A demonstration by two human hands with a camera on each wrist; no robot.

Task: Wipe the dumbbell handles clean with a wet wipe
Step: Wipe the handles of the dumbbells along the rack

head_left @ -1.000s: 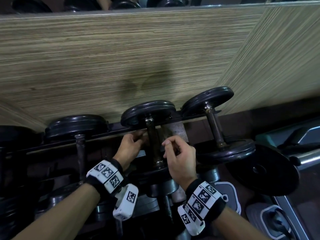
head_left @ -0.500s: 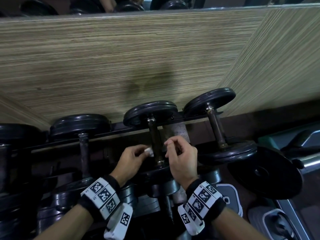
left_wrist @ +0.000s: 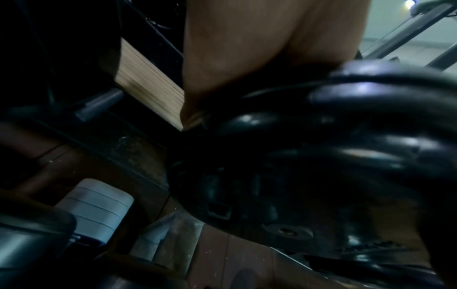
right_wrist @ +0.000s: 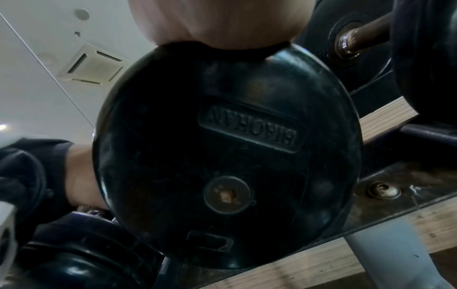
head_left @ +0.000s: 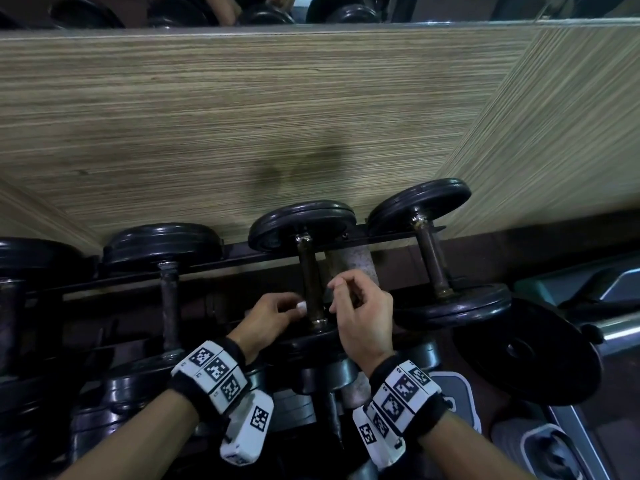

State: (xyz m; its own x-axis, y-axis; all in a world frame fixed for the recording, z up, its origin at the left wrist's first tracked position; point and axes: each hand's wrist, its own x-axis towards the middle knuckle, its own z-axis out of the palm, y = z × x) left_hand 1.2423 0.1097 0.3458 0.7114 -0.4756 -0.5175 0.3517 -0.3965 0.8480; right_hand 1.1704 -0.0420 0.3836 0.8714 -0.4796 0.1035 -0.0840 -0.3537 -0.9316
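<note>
Dumbbell rack [head_left: 242,263], black metal, set against a wood-grain wall panel [head_left: 242,116]. Landmark: the middle dumbbell's handle [head_left: 310,278].

- Middle dumbbell: black round plates; handle dark and brownish, running from the far plate [head_left: 302,223] to the near plate [right_wrist: 222,156]. The near plate's outer face fills the right wrist view, with raised lettering and a centre bolt.
- Wet wipe [head_left: 301,308]: small white wad, touching the left side of the handle near its lower collar.
- Left hand [head_left: 266,318]: just left of the handle, fingers curled, pinching the wipe against the handle.
- Right hand [head_left: 363,317]: just right of the handle, fingers curled with the fingertips drawn together. Whether they hold anything or touch the handle cannot be told.
- Right-hand dumbbell [head_left: 431,265]: beside the landmark handle on its right, same type, handle untouched.
- Left-hand dumbbell [head_left: 169,299]: well left of the landmark handle, darker and rougher handle, untouched.
- Loose weight plate [head_left: 526,351]: below and right of the landmark handle, lying past the right-hand dumbbell.
- Wrist bands: black, with white coded blocks, on both wrists.
</note>
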